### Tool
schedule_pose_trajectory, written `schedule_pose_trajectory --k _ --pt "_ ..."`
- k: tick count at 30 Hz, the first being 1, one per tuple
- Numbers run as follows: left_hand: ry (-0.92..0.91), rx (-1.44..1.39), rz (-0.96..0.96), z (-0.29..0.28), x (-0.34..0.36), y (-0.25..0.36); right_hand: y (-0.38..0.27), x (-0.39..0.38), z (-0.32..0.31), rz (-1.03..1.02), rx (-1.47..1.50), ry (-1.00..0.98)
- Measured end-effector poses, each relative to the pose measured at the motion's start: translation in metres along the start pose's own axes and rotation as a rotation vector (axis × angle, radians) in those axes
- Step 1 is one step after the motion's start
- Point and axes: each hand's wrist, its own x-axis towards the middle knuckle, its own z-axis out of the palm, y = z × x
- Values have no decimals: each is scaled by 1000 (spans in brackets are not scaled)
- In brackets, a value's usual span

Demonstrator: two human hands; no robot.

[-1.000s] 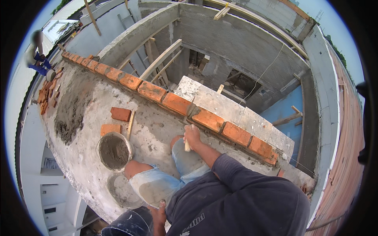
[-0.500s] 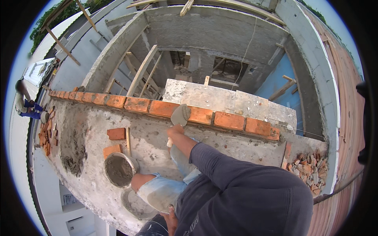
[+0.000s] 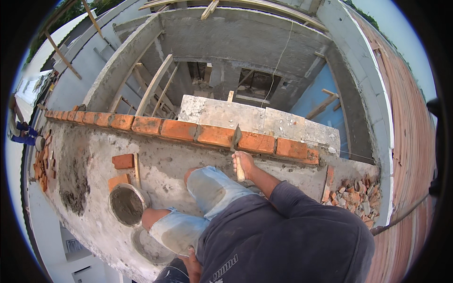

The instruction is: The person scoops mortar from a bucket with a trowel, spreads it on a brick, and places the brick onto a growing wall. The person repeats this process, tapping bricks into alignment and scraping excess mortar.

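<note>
My right hand (image 3: 242,162) is closed round the pale handle of a trowel (image 3: 237,137). The trowel's grey blade is seen nearly edge-on, pointing away from me at a joint in the row of orange bricks (image 3: 214,135); whether it touches them is hard to tell. Grey mortar shows in several joints of this row, which runs along the wall top. My left hand (image 3: 192,266) rests low against my thigh with its fingers lying along it, partly hidden, and no object shows in it.
Left of my knees stands a bucket of mortar (image 3: 126,205), near two loose bricks (image 3: 123,161) and a wooden strip (image 3: 137,170). Broken brick pieces (image 3: 356,198) lie at right. Beyond the row, the structure drops into a deep room. A person (image 3: 21,125) is at far left.
My right hand has moved right along the brick row, and the trowel blade has turned from broad side to edge. The whole view has shifted slightly. My left hand stays by my thigh.
</note>
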Motion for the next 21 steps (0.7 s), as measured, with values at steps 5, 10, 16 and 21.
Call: schedule_pose_trajectory --k 5,10,16,21 --pt "22 13 -20 0 6 -3 3 -6 -21 -4 15 -108" --pt "74 87 -85 1 9 -11 0 -2 -24 -12 -30 -89" --pt "76 18 -16 6 8 -6 -4 3 -28 -11 -100 -79" --pt "76 18 -46 8 5 2 2 -1 -28 28 -71 -88"
